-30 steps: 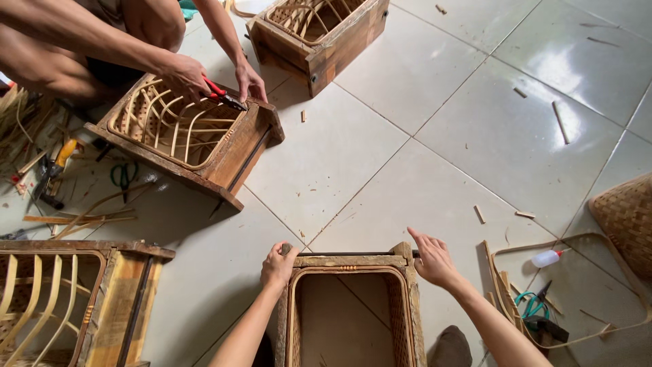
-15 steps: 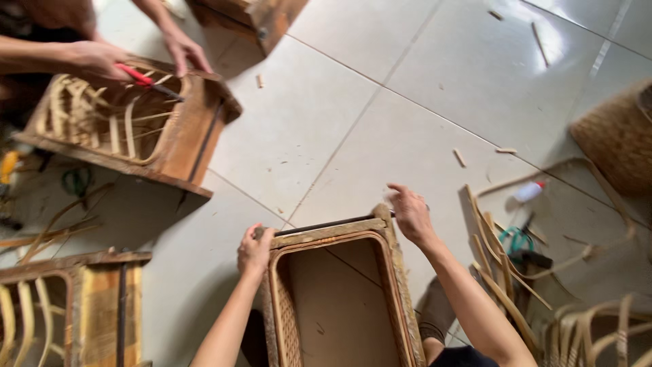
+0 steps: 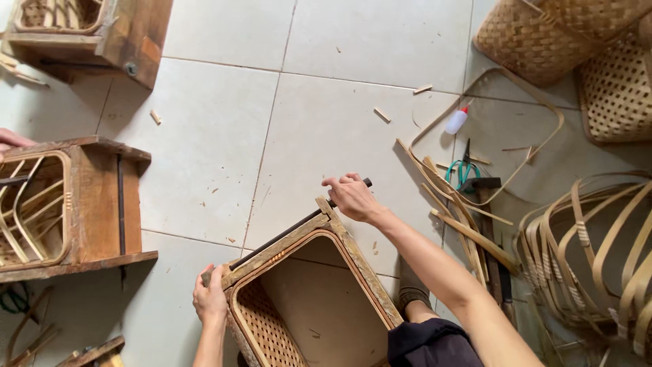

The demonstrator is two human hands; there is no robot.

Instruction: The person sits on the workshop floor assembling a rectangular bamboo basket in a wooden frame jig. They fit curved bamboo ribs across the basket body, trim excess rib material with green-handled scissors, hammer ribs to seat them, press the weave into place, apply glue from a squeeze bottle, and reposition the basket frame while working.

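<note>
A rectangular woven bamboo basket in a wooden frame stands on the tiled floor in front of me, its open top facing up. My left hand grips the basket's near left corner. My right hand is closed around the end of a dark metal rod that runs along the basket's far rim. My knee in dark cloth shows at the bottom right.
Two wooden moulds with bamboo frames stand at the left and top left. Another person's hand shows at the left edge. Bent bamboo strips, green scissors, a glue bottle and woven baskets lie to the right.
The view has swung right and down. My right hand has closed on the rod at the far corner, and the basket now sits turned at an angle.
</note>
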